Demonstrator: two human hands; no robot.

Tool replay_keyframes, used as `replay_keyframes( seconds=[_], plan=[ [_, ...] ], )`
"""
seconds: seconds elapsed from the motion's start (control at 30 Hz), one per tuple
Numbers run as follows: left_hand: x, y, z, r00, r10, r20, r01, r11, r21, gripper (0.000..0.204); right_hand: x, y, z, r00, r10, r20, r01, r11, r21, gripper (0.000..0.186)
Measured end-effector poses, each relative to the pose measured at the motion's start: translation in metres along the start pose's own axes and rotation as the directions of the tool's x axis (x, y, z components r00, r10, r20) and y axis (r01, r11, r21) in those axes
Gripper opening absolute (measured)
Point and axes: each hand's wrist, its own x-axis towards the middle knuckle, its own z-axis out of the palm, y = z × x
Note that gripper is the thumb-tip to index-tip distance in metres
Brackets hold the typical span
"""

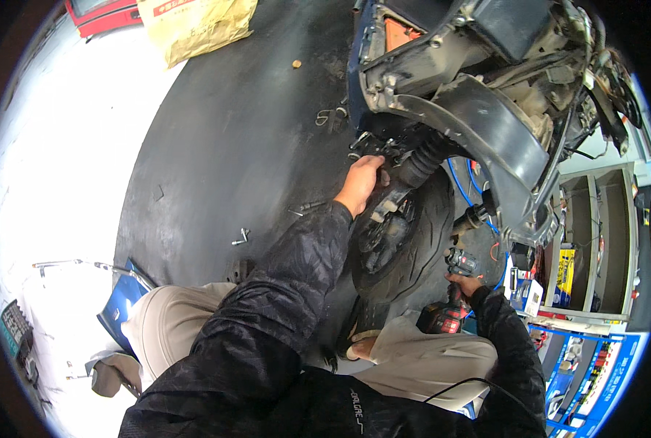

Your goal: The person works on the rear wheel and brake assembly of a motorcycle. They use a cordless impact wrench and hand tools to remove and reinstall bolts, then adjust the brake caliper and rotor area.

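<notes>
My left hand (364,182) has its fingers curled at dark metal fittings (384,150) beside the rubber fork boot (422,157) of a partly stripped scooter (479,117); what they grip is hidden. Below and right of it, my right hand (464,283) is wrapped round a red-and-black cordless impact wrench (446,315), its dark head pointing up near the wheel hub's side. The black tyre (431,248) is between my hands, under the fork and mudguard.
On the dark mat (186,146) lie small metal tools (241,237) and a small round part (296,64). A yellow sack (194,22) is at top left, a blue panel (113,314) at lower left. Shelves (610,241) and a blue tool rack (584,379) stand at right.
</notes>
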Motion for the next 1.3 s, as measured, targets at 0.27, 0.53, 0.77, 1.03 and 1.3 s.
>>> replay_keyframes(
  seconds=[0.27,0.53,0.77,1.03,1.3],
  plan=[
    [0.000,-0.017,0.024,0.988,0.087,-0.131,-0.068,0.987,0.146,0.032,-0.018,-0.019,0.001,0.997,0.075,0.007,-0.075,0.997,-0.024,0.051],
    [0.000,-0.018,0.020,0.987,0.111,-0.115,-0.093,0.984,0.151,0.025,0.001,0.010,0.005,0.999,-0.038,0.016,0.037,0.995,0.088,0.041],
    [-0.005,-0.015,0.016,0.994,0.079,-0.077,-0.073,0.994,0.081,0.031,0.009,0.022,0.014,0.991,-0.129,0.031,0.118,0.962,0.246,0.031],
    [-0.001,-0.011,0.006,0.992,-0.101,-0.081,0.104,0.994,0.045,0.031,0.006,0.022,0.025,0.989,-0.146,-0.026,0.146,0.933,0.329,0.035],
    [-0.029,0.013,0.023,0.970,-0.242,-0.038,0.243,0.970,0.028,0.023,-0.010,0.011,0.024,0.984,-0.171,-0.057,0.180,0.943,0.280,0.035]
  ],
)
